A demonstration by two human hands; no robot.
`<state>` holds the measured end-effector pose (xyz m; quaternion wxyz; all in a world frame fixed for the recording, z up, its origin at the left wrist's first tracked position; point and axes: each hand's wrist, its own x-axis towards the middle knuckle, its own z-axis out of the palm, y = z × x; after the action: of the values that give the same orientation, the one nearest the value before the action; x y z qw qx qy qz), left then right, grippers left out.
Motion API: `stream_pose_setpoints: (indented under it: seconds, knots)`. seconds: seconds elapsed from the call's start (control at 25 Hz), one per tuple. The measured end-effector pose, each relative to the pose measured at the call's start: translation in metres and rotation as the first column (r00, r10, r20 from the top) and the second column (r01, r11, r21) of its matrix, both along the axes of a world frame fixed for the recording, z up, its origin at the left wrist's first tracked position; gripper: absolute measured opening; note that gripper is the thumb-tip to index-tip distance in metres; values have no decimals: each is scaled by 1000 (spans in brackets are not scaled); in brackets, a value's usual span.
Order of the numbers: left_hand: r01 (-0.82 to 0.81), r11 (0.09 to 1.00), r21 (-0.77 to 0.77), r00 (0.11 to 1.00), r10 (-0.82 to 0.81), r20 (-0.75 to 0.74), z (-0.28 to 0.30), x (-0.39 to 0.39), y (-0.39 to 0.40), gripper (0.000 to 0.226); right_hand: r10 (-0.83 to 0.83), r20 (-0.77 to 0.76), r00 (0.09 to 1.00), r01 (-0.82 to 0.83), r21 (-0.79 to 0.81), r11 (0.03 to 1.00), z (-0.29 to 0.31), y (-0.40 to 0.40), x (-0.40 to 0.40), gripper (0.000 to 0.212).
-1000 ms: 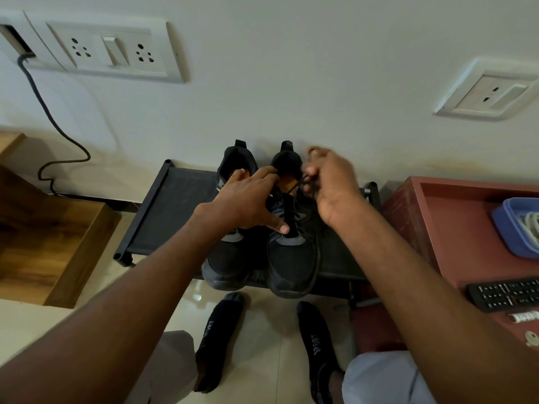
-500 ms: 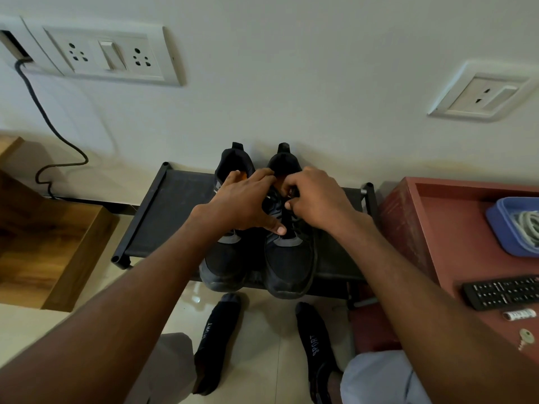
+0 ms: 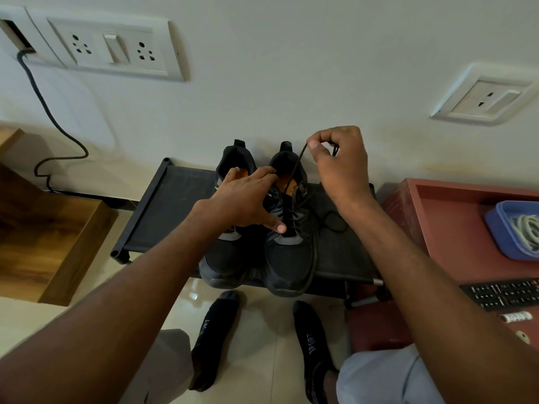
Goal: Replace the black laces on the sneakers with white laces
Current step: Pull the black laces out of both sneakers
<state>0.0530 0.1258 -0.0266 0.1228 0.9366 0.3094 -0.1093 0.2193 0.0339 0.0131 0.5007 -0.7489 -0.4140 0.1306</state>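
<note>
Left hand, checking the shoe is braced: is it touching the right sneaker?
Touching. The head view shows the left hand pressed on the right sneaker.

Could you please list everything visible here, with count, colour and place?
sneakers: 2, black, side by side on the rack, heels to the wall
black lace: 1, pulled up from the right-hand sneaker
rack: 1, black, low, against the wall
tray table: 1, red-brown, right of the rack
tub: 1, blue, on the tray table, holding white laces
remote: 1, black, on the tray table
wall sockets: 2 plates, white, on the wall
cable: 1, black, hanging at left
wooden unit: 1, brown, far left
socks: 2, black, on the feet
left hand: steadying the sneakers
right hand: pinching the lace
</note>
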Motion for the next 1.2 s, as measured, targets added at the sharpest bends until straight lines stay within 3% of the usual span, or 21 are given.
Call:
stream_pose_setpoints:
  seconds: [0.08, 0.16, 0.24, 0.4, 0.48, 0.56, 0.64, 0.72, 0.8, 0.88, 1.04, 1.12, 1.2]
  knots:
    - [2, 1000, 6, 1000, -2, 1, 0, 0, 0, 121, 103, -52, 993, -109, -127, 986, -3, 2, -2, 9]
    - [-1, 1000, 3, 1000, 1, 2, 0, 0, 1, 121, 127, -222, 967, -161, -142, 977, -4, 3, -5, 12]
    - [-3, 1000, -10, 1000, 3, 10, -1, 0, 0, 121, 130, -466, 875, -127, 39, 991, 5, 2, -9, 18]
    - [-33, 999, -44, 997, 35, 62, 0, 3, -1, 118, 155, -617, 772, 69, 324, 943, 18, 0, -2, 19]
    - [-1, 1000, 4, 1000, 1, 18, 0, 3, -2, 118, 160, -704, 692, 83, 297, 951, 15, 1, -3, 19]
    - [44, 999, 12, 999, -44, -4, -4, 3, -4, 116, 28, -725, 689, 81, 115, 990, 9, 3, -2, 21]
    - [31, 994, -106, 998, -24, 64, -3, 3, -3, 101, -86, -681, 727, 56, -67, 996, 3, 2, 2, 21]
    - [-8, 983, -184, 991, 32, 127, 0, 5, -3, 84, -26, -564, 825, -94, -183, 979, -2, -1, 7, 11]
    - [-30, 989, -145, 984, 54, 168, 2, 7, -6, 74, 246, -190, 950, -305, -418, 856, -5, -4, 12, 15]
    - [-32, 996, -77, 982, 46, 184, 1, 8, -9, 71, 443, 108, 890, -297, -600, 743, -11, -6, 14, 28]
    - [-54, 998, -41, 987, 59, 149, -5, 7, -3, 77, 282, 261, 923, -115, -514, 850, -15, -7, 22, 14]
    - [-49, 997, -51, 989, 55, 137, -5, 6, -1, 77, 160, 47, 986, -131, -378, 917, -11, -6, 26, 9]
    - [-40, 998, -56, 990, 47, 136, -3, 6, 0, 74, 14, -364, 931, -73, -147, 987, 3, -6, 26, 11]
